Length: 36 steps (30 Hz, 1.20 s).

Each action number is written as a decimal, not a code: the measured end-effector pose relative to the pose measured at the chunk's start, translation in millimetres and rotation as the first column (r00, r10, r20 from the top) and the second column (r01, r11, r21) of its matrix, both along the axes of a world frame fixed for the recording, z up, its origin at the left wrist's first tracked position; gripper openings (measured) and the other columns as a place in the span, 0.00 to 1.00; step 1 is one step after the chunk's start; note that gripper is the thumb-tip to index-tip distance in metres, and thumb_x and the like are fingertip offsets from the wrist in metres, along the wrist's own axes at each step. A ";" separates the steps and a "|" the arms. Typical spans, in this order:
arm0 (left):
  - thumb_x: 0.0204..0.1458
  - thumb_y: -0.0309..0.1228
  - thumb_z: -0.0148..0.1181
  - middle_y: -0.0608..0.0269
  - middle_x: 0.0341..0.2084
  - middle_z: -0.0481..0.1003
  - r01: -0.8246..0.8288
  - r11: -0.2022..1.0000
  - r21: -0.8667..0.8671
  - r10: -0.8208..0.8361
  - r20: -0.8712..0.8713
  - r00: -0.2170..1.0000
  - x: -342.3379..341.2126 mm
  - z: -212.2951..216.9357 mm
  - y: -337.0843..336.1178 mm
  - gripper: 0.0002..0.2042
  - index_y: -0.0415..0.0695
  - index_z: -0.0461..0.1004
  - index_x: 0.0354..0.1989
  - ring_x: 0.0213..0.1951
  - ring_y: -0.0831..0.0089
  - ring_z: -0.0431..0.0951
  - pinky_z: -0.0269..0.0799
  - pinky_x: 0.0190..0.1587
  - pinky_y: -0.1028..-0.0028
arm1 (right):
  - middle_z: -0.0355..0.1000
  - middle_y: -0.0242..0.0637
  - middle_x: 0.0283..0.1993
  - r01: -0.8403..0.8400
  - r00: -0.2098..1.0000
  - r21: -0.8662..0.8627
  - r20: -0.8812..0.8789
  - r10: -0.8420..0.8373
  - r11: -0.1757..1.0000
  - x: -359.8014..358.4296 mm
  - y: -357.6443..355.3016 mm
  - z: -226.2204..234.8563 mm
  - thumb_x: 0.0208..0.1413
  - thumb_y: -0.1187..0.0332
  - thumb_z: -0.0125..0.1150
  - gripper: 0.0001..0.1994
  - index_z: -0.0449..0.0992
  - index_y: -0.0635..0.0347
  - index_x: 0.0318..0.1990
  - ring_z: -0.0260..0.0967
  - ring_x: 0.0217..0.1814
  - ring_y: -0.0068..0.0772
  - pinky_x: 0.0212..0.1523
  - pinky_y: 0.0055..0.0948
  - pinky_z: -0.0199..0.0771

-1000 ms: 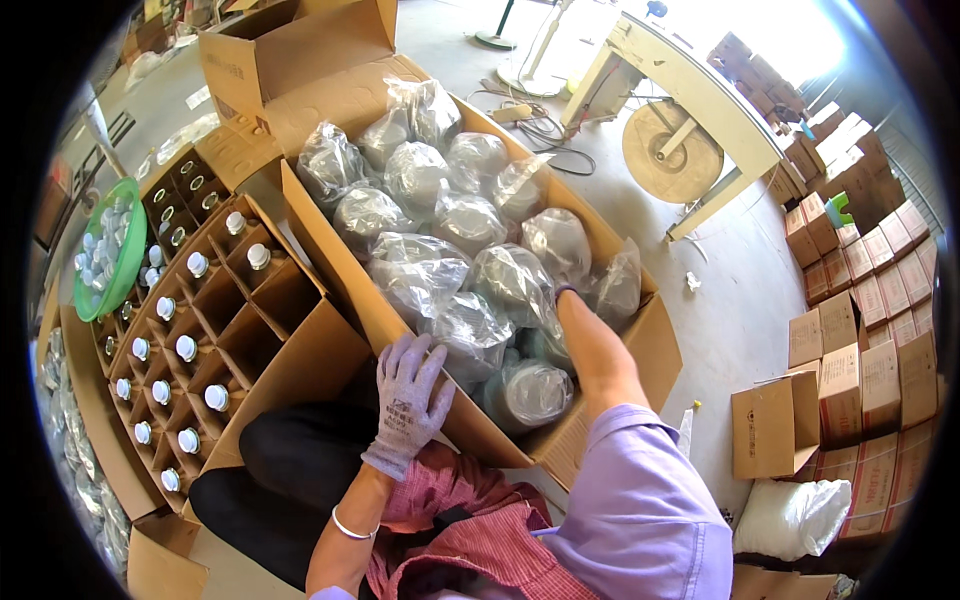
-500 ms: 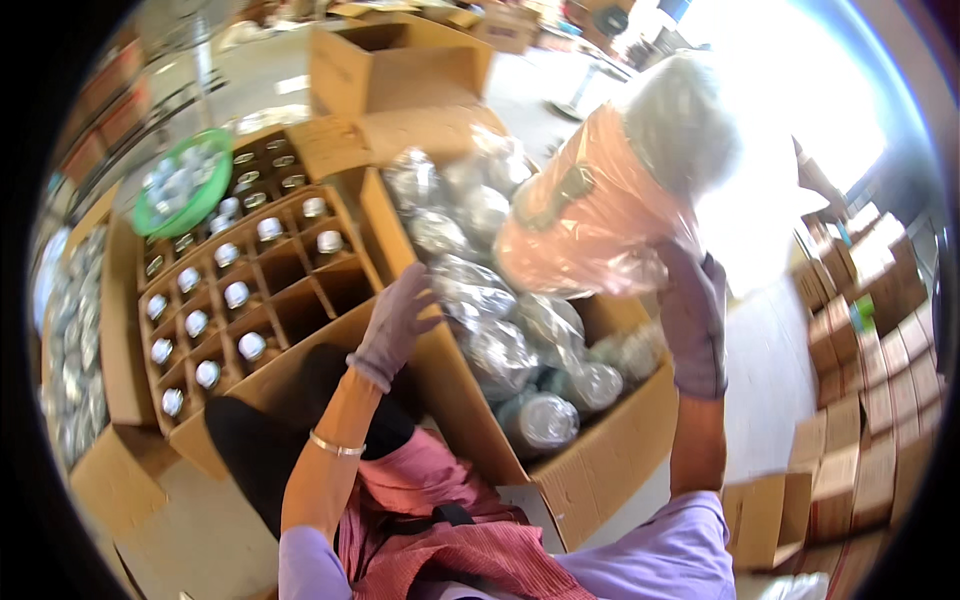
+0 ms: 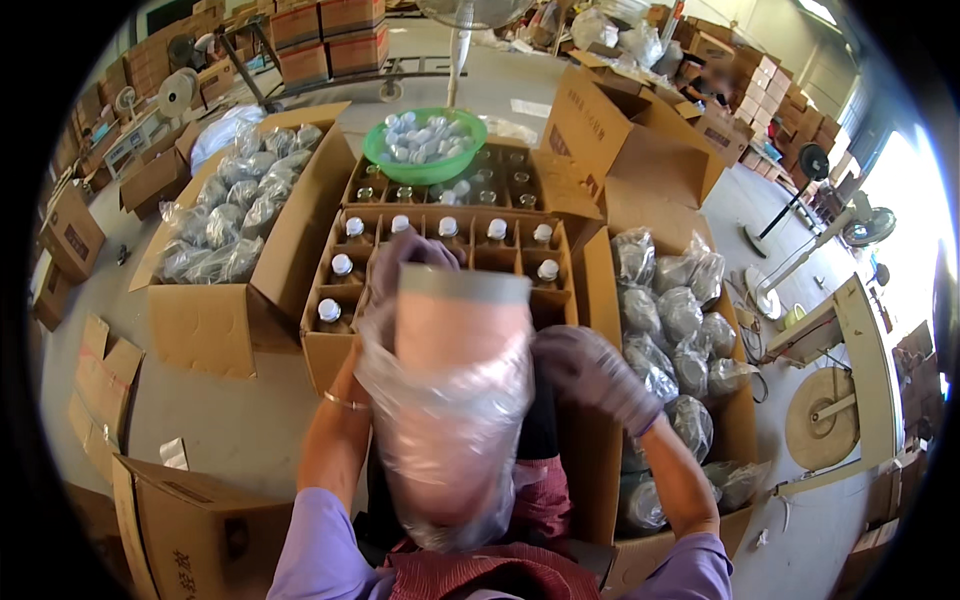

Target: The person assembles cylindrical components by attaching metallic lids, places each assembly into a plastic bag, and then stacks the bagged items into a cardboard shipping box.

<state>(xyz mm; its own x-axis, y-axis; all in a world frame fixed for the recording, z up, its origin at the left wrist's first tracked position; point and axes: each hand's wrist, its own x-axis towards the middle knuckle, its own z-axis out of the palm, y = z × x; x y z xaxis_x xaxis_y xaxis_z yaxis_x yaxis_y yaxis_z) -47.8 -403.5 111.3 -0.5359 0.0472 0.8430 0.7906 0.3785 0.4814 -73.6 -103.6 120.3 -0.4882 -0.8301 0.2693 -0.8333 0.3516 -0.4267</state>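
A pink cylinder (image 3: 465, 335) with a grey end stands nearly upright in front of my body, blurred by motion. A clear plastic bag (image 3: 450, 420) wraps its lower part; the grey end and upper pink part show above the bunched plastic. My left hand (image 3: 408, 262), in a grey-purple glove, is closed at its upper left, with fingertips hidden behind it. My gloved right hand (image 3: 598, 375) is at the bag's right edge, fingers curled; what they pinch, if anything, cannot be made out. Behind the cylinder stands a divided carton (image 3: 318, 350) holding white-capped bottles (image 3: 342, 265).
To the right, an open carton (image 3: 597, 400) holds plastic-wrapped pieces (image 3: 680, 315); another carton (image 3: 210, 325) of them stands at left. A green bowl (image 3: 425, 170) of white caps rests on bottles at the back. Beyond the right carton are standing fans (image 3: 868, 228) and a machine frame (image 3: 865, 330).
The pink cylinder has come from the upper right down to the centre, before my body. My left hand has moved onto it, and my view has turned right-to-left, showing more of the left carton.
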 end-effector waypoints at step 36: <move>0.66 0.36 0.43 0.50 0.53 0.72 -0.247 0.830 0.501 -0.067 0.528 0.847 56.8 -1.7 26.5 0.19 0.35 0.70 0.55 0.58 0.63 0.70 0.65 0.60 0.68 | 0.70 0.49 0.57 -0.053 0.996 -0.528 0.029 0.080 0.848 18.7 -85.6 43.6 0.56 0.32 0.45 0.40 0.74 0.65 0.53 0.60 0.67 0.54 0.68 0.48 0.53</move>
<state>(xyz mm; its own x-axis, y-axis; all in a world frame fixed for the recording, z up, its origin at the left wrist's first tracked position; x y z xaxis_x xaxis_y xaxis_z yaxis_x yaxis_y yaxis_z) 9.0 -377.0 109.6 -0.8627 -0.3924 0.3190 0.3490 -0.0056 0.9371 -54.8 -189.2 164.0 -0.4607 -0.6015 0.6526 -0.8203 0.0078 -0.5719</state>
